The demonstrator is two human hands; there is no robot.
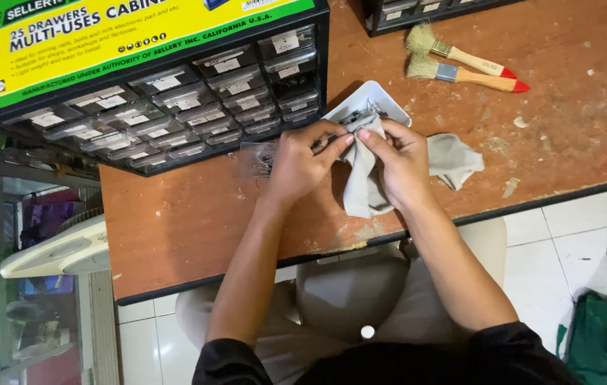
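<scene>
Centre frame, over the worn reddish-brown wooden desk: left hand pinches a small dark metal part; right hand presses a grey cloth against it, apparently wiping. White plastic tray just behind, within reach; black multi-drawer parts cabinet upper left.

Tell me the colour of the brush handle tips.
Red tips on both brushes, clearest in the head view.

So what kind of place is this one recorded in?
Most likely a small workshop or repair bench: a worn wooden table carries a multi-drawer parts cabinet and two paint brushes, while the hands work a grey cloth over a small metal part beside a white tray.
</scene>
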